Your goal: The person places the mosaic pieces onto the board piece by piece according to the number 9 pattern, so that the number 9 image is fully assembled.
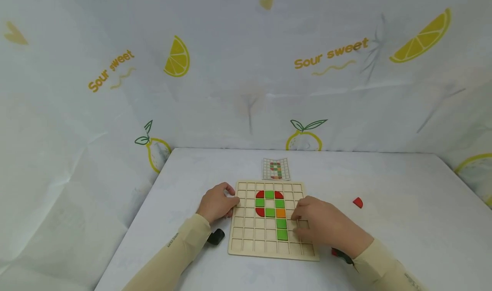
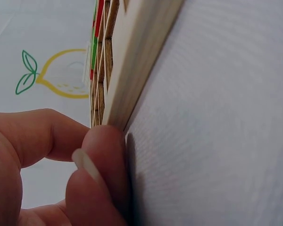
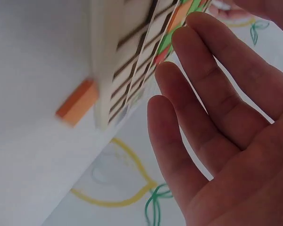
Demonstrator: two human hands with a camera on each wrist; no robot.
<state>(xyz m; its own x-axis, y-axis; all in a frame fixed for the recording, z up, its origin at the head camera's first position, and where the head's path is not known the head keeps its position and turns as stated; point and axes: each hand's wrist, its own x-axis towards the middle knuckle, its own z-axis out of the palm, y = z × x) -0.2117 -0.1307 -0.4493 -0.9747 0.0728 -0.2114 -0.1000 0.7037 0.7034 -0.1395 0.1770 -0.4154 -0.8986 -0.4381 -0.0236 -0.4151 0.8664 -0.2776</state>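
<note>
A wooden grid board [image 1: 243, 233] lies on the table with several green tiles [image 1: 282, 224], three red quarter-round tiles [image 1: 260, 212] and one orange tile [image 1: 280, 213] set in its cells. At the board's left edge is my left hand [image 1: 218, 202], a fingertip touching the wooden rim in the left wrist view. Over the right side of the board hovers my right hand [image 1: 323, 220]. Its fingers [image 3: 193, 84] are extended and loosely spread, and no piece shows between them. The thumb side is partly out of the right wrist view.
Behind the board stands a patterned card [image 1: 276, 169]. A red quarter-round piece [image 1: 358, 202] lies to the right. An orange block [image 3: 78, 102] sits beside the board's edge, hidden in the head view. Dark wrist devices [image 1: 216, 237] sit by both sleeves.
</note>
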